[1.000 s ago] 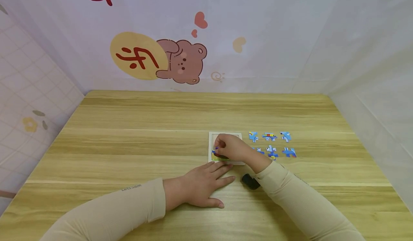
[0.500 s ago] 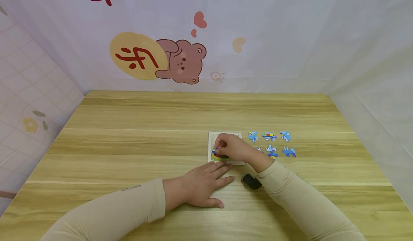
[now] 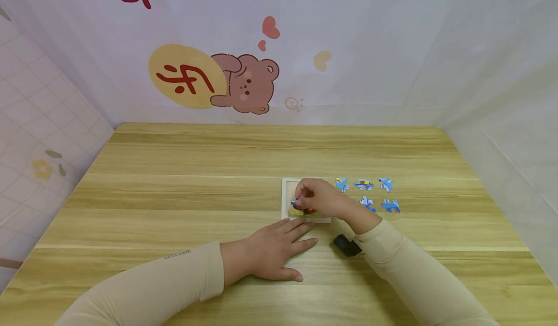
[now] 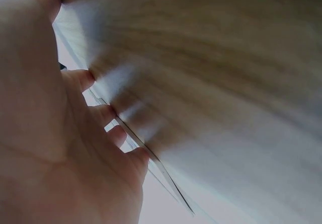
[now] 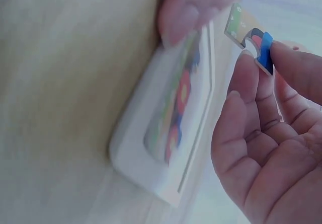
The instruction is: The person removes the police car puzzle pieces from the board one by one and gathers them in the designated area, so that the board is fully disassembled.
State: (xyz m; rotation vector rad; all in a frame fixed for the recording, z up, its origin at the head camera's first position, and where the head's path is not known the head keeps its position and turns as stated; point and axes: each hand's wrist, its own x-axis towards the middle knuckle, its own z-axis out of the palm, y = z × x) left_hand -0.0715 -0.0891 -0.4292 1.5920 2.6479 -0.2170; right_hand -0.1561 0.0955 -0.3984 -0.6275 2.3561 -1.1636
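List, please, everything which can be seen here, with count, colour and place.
Table: one, light wood, before the back wall
Tray: one, cream, on the table
Pieces in the tray: number unclear, green, tan, red and blue, along its near side
Held piece: one, green, tan, red and blue, in the right hand
Loose pieces: five visible, mostly blue, right of the tray
Dark object: one, black, at the right cuff
Back wall: one, whitish, with bear, hearts and red lettering
Side walls: two, pale, left and right
Sleeves: two, beige, on the arms
Left hand: one, fingertips at the tray's near edge
Right hand: one, pinching the held piece
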